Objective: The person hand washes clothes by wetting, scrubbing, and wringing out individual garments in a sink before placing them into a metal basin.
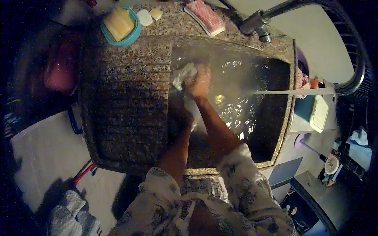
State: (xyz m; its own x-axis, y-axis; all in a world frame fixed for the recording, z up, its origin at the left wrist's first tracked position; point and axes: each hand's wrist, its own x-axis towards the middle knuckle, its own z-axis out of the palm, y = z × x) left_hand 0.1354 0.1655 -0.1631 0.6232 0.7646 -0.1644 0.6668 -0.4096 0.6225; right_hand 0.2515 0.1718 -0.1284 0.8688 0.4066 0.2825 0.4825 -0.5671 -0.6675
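Over the water-filled basin, my right hand (200,80) is closed on a wet white cloth (184,75), blurred at the fingers. Part of the cloth sticks out to the left of that hand, and a pale strip hangs down between my wrists. My left hand (182,105) is in shadow just below and left of the right one, against the cloth; its fingers are hidden. Both hands are close to the inner edge of a ribbed stone washboard (128,102). Cloudy water (236,90) with bright ripples fills the basin around them.
A curved metal faucet (354,80) pours a stream into the basin from the right. On the back ledge are a teal bowl (136,33) with a yellow soap bar (118,24), small soap pieces (145,17) and a pink-bristled brush (204,16). A granite rim (285,129) borders the basin.
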